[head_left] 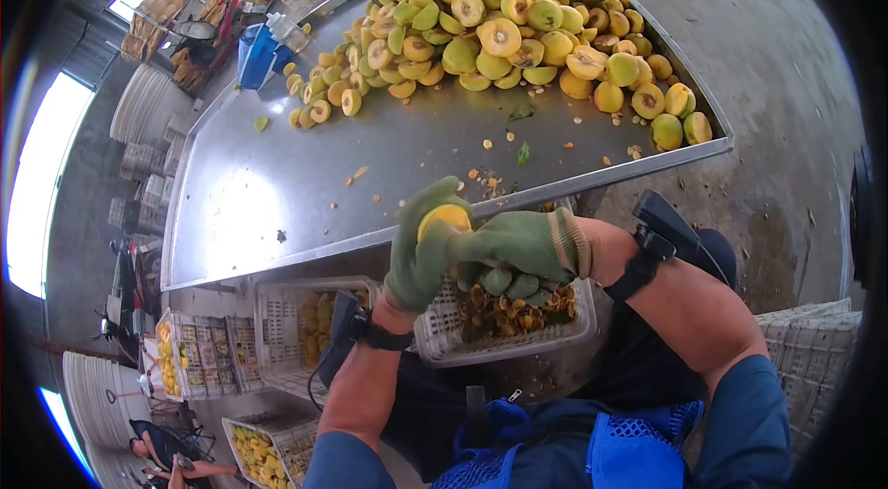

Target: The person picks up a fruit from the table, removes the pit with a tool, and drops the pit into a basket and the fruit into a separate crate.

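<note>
My left hand (pixel 418 253), in a green work glove, is wrapped round a piece of yellow fruit (pixel 447 215) just off the table's front edge. My right hand (pixel 521 242), gloved alike, presses against the fruit and my left hand. Its fingers are curled, and whatever they hold is hidden. Beneath both hands stands a white plastic crate (pixel 504 350) containing brownish-yellow fruit scraps (pixel 518 311). Beyond them, a metal table (pixel 388 151) bears a big heap of halved yellow-green fruit (pixel 481 26), some showing hollow centres.
Seeds and bits (pixel 486 182) lie scattered along the table. A blue container (pixel 259 56) sits at its far left. Crates with fruit (pixel 319 327) stand left of my legs, and stacked crates (pixel 805 350) stand at right. Another person (pixel 166 452) is at lower left.
</note>
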`<state>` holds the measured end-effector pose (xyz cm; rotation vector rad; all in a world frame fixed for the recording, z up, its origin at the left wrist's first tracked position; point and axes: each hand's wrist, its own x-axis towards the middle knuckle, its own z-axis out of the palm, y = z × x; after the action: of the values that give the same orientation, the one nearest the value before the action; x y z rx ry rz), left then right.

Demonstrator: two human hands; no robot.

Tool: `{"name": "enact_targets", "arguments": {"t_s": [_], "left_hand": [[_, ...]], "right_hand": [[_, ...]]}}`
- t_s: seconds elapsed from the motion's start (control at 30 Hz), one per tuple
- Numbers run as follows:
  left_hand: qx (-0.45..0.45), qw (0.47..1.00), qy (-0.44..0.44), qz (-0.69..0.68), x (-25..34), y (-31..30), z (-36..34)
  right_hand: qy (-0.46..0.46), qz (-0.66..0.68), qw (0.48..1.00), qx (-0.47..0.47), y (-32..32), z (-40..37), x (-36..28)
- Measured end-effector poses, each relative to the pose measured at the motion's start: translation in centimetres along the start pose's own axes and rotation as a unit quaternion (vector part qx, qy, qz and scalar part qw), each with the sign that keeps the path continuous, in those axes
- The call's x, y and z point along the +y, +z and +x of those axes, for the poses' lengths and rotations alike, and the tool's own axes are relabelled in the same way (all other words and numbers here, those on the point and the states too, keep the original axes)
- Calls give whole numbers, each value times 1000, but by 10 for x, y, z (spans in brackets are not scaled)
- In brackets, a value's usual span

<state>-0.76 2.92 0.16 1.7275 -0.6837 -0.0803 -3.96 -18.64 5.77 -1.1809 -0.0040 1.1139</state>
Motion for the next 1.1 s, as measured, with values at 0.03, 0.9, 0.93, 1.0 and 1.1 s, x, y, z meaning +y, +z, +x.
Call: {"name": "enact_targets", "arguments": {"t_s": [0.03,0.9,0.93,1.0,1.1], "left_hand": [[-18,1000,6,24,-2,-4,2],[69,997,-3,-47,4,15,-16],[57,997,-22,-51,6,13,-16],[47,996,-45,-54,6,13,-18],[42,996,-56,-60,8,11,-18]], "right_hand": [[-6,-44,999,25,4,-5,-5],[-7,33,999,-29,2,1,15],[-4,17,1000,-12,4,-3,13],[-5,5,1000,4,6,-4,14],[-22,19,1000,6,7,-4,18]]}}
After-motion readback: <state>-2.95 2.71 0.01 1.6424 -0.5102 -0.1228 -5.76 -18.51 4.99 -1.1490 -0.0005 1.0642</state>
